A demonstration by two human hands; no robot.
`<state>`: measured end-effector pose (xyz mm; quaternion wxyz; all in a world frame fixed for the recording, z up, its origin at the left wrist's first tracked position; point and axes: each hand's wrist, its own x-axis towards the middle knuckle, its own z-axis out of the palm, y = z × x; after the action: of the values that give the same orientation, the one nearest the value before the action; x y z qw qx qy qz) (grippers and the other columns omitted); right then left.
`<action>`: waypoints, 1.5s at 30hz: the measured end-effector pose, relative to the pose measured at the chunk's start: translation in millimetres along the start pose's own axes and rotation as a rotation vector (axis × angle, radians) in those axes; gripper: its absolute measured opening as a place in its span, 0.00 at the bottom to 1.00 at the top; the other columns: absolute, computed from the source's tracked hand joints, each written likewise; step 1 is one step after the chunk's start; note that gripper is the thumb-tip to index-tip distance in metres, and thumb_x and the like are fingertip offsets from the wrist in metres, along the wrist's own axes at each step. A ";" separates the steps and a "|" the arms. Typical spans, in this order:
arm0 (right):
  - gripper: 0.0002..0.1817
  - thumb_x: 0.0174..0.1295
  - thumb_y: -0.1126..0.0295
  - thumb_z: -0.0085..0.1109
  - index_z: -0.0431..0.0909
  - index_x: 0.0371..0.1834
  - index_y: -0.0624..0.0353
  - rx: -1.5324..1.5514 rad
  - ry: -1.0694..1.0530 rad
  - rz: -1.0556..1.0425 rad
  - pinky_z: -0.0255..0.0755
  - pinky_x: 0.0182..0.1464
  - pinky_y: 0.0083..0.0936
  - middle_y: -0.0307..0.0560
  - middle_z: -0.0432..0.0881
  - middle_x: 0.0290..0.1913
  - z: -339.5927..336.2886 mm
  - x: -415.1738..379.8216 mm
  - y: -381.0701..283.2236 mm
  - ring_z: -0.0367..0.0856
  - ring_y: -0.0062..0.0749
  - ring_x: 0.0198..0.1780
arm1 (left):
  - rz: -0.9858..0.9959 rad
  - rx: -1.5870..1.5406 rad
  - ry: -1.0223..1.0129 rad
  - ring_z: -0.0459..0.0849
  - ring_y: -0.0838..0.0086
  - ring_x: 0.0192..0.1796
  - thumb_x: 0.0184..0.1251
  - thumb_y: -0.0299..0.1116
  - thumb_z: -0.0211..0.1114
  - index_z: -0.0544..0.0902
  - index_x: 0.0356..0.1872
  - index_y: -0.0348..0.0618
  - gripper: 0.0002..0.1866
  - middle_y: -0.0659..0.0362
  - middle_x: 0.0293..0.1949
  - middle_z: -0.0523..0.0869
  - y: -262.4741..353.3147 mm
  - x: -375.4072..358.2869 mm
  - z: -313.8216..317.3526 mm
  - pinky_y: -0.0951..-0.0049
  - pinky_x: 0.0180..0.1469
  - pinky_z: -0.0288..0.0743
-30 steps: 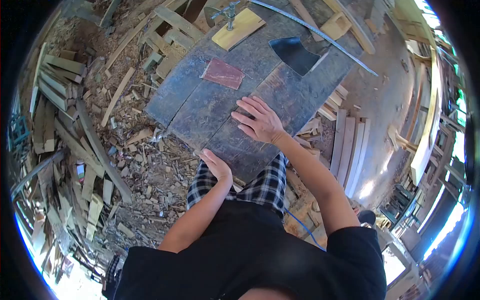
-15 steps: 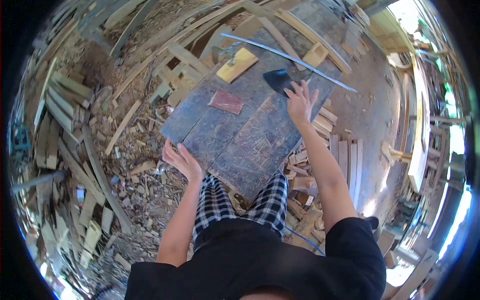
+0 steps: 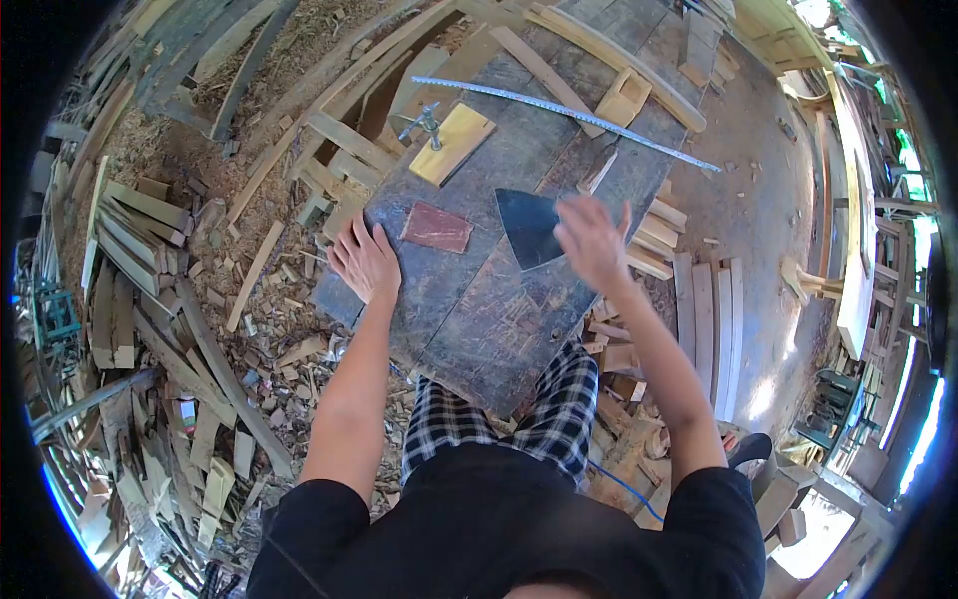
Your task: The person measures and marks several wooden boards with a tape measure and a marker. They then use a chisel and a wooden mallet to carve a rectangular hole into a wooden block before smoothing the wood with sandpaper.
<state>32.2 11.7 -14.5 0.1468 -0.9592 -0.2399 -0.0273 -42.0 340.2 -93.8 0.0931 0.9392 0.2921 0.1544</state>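
My left hand (image 3: pixel 366 262) lies palm down on the left edge of the dark wooden tabletop (image 3: pixel 454 344), fingers stretched out. It holds nothing. Beside it is a reddish-brown piece of sandpaper (image 3: pixel 437 228). My right hand (image 3: pixel 597 240) is over the right side of a black sheet (image 3: pixel 526 228), which looks like sandpaper. Motion smears these fingers; whether they grip the sheet or only touch it does not show. One finger sticks out to the right. Just beyond this hand lies a slim object with a pale edge (image 3: pixel 599 172).
A yellowish wood block (image 3: pixel 461 150) with a metal clamp (image 3: pixel 427 125) is at the table's far left. Across the far side runs a long thin marked strip (image 3: pixel 559 107), near a wooden block (image 3: pixel 624 97) and long boards (image 3: pixel 619 65). Wood scraps (image 3: pixel 190 399) cover the ground at left.
The black sheet has come nearer me and lies flatter, with more of its face showing. My right hand has moved slightly nearer. My left hand has moved up onto the tabletop.
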 end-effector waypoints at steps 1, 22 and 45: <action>0.15 0.68 0.57 0.53 0.80 0.53 0.47 -0.044 0.060 0.040 0.37 0.70 0.69 0.38 0.77 0.59 0.2 15.6 13.7 0.67 0.35 0.67 | 0.003 0.048 -0.045 0.69 0.59 0.64 0.75 0.47 0.50 0.70 0.66 0.53 0.23 0.55 0.61 0.73 1.6 0.9 -1.9 0.55 0.71 0.53; 0.35 0.54 0.54 0.68 0.71 0.63 0.62 0.719 0.138 0.613 0.76 0.51 0.31 0.49 0.83 0.45 14.6 210.7 150.4 0.83 0.34 0.48 | 0.025 0.122 -0.052 0.70 0.60 0.61 0.75 0.46 0.48 0.68 0.69 0.55 0.24 0.55 0.57 0.76 3.3 2.9 -1.8 0.53 0.69 0.53; 0.15 0.59 0.66 0.65 0.80 0.47 0.58 0.308 0.172 0.028 0.71 0.58 0.38 0.56 0.79 0.49 -14.4 15.1 -49.1 0.75 0.50 0.56 | 0.044 0.077 -0.023 0.70 0.58 0.62 0.75 0.47 0.50 0.69 0.69 0.51 0.25 0.53 0.58 0.76 -0.5 -0.6 0.4 0.52 0.70 0.53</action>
<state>22.9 55.6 14.3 0.3124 -0.9228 -0.2144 -0.0699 -42.6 340.2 -94.5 0.0568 0.9500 0.2760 0.1343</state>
